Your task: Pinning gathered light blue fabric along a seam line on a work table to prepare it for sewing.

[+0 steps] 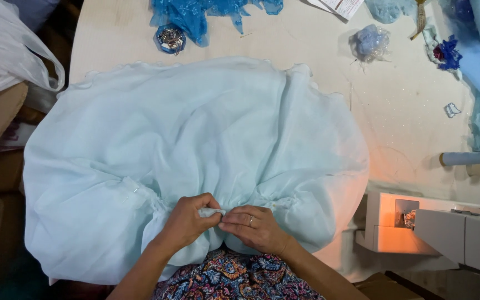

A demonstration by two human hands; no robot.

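Pinching a small white fold at the gathered edge, the left hand [187,222] and right hand [258,226] are seen close together, fingers clamped on the pale blue fabric [195,144], fingertips nearly touching. A ring is worn on the right hand. The fabric is spread wide over the worktop [318,66], its gathered edge pulled toward the person's floral-patterned lap [234,278]. A white sewing machine [451,230] is set at the right, near the fabric's edge. Blue scraps [195,16], a small round tin, possibly holding pins [170,39], and a thread spool [465,159] are lying farther off.
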